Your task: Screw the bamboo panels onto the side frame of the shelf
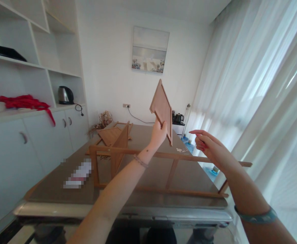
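My left hand [158, 133] is raised above the table and grips the lower edge of a flat wooden panel [161, 107], which is held up and tilted in the air. My right hand [206, 144] hovers to the right of the panel, holding nothing, with its index finger stretched toward the panel and the other fingers loosely curled. Below both hands a long wooden frame [173, 169] with rails and crossbars lies on the brown table [51, 184]. One upright wooden board [120, 145] stands fitted in the frame's left part.
More wooden boards [110, 135] lie further back on the table. White cabinets with a kettle [65, 95] and red cloth [23, 101] run along the left. Sheer curtains [265, 88] fill the right side. A second kettle [178, 118] sits on a stand by the far wall.
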`<state>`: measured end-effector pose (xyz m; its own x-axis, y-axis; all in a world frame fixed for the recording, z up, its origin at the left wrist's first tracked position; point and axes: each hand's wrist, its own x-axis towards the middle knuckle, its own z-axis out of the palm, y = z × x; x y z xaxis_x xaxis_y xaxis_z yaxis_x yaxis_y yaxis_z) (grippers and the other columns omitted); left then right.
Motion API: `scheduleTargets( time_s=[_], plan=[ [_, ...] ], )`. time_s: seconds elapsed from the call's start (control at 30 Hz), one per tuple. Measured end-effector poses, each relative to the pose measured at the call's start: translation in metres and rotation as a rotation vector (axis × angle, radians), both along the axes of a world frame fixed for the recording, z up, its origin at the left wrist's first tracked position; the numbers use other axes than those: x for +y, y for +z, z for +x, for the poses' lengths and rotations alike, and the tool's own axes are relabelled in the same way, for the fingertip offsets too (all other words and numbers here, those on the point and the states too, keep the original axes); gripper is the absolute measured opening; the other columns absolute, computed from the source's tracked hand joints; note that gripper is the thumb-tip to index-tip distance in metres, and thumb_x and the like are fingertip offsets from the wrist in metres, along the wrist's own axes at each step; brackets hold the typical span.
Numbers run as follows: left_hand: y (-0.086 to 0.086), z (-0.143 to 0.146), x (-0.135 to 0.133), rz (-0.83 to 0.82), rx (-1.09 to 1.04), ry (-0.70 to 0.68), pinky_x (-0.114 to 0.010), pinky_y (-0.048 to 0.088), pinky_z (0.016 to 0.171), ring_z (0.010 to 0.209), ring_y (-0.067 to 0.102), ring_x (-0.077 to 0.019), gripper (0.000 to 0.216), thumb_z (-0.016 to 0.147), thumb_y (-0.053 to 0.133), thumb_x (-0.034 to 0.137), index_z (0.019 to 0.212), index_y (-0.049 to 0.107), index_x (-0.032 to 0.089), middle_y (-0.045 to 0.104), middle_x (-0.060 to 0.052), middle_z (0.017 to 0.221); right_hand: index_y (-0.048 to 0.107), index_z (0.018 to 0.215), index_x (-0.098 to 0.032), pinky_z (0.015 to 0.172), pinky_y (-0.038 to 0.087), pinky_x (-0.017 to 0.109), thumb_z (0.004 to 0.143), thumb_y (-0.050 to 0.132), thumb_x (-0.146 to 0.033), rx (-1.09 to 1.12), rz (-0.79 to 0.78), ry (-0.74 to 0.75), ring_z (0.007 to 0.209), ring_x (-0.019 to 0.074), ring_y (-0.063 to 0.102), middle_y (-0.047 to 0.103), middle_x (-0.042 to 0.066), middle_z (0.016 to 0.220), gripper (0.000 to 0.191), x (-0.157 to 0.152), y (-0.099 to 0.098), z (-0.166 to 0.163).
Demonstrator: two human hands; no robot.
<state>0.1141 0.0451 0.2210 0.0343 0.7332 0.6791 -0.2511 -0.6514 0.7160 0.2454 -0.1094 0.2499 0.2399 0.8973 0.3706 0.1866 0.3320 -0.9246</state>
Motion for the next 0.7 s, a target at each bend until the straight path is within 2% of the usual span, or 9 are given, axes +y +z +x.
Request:
scheduleTargets(
  time_s=[0.07,0.2,0.33,0.43,0.5,0.6,0.7],
  plan=[
    [-0.005,0.004,-0.001,0.018,0.095,0.068,-0.032,0.042,0.095,0.104,0.062,-0.0235,0.037,0.086,0.05,0.019,0.123,0.055,0.017,0.068,-0.012,0.104,0.063,0.096,-0.024,0.05,0.027,0.024,0.078,0.062,-0.039,-0.065,0.008,-0.001,0.055,0.01,0.031,0.031,-0.006,0.059,0.024,0.011,0.019,-0.001],
    [-0.015,0.008,-0.006,0.023,0.279,0.161,-0.034,0.044,0.088,0.092,0.064,-0.0261,0.035,0.09,0.044,0.021,0.123,0.056,0.016,0.069,-0.013,0.093,0.06,0.094,-0.024,0.05,0.031,0.024,0.075,0.067,-0.044,-0.179,0.101,-0.118,0.055,0.0102,0.037,0.041,-0.004,0.059,0.029,0.042,0.061,-0.01],
    [-0.013,0.006,-0.014,0.102,0.452,0.204,-0.036,0.045,0.087,0.092,0.064,-0.0265,0.038,0.091,0.04,0.019,0.127,0.053,0.016,0.069,-0.013,0.097,0.055,0.078,-0.02,0.049,0.032,0.023,0.078,0.062,-0.055,-0.372,0.004,-0.141,0.053,0.0093,0.039,0.042,-0.003,0.056,0.036,0.073,0.087,-0.027],
    [-0.009,0.002,-0.019,0.184,0.668,0.295,-0.037,0.047,0.084,0.092,0.065,-0.0272,0.046,0.091,0.037,0.017,0.137,0.042,0.013,0.068,-0.014,0.102,0.051,0.071,-0.019,0.049,0.033,0.023,0.082,0.053,-0.06,-0.465,-0.069,-0.182,0.051,0.0093,0.04,0.042,-0.002,0.054,0.042,0.092,0.092,-0.031],
    [-0.008,-0.001,-0.021,0.216,0.751,0.324,-0.036,0.048,0.082,0.09,0.066,-0.0263,0.05,0.092,0.036,0.017,0.142,0.035,0.014,0.068,-0.013,0.103,0.051,0.069,-0.018,0.05,0.035,0.023,0.084,0.053,-0.052,-0.5,-0.091,-0.241,0.051,0.0096,0.042,0.043,-0.002,0.054,0.037,0.102,0.088,-0.028],
    [-0.009,-0.003,-0.019,0.282,0.822,0.302,-0.035,0.049,0.079,0.087,0.067,-0.0248,0.057,0.093,0.034,0.016,0.149,0.022,0.02,0.068,-0.011,0.106,0.051,0.068,-0.017,0.054,0.038,0.025,0.085,0.052,-0.033,-0.509,-0.112,-0.308,0.053,0.0104,0.046,0.046,0.0,0.056,0.023,0.113,0.079,-0.018],
    [-0.011,-0.005,-0.016,0.337,0.864,0.211,-0.035,0.049,0.078,0.09,0.067,-0.0252,0.061,0.095,0.035,0.023,0.151,0.011,0.024,0.067,-0.011,0.112,0.052,0.069,-0.016,0.056,0.04,0.026,0.084,0.047,-0.027,-0.499,-0.113,-0.333,0.053,0.0109,0.046,0.047,0.001,0.058,0.019,0.117,0.069,-0.01]
  ],
)
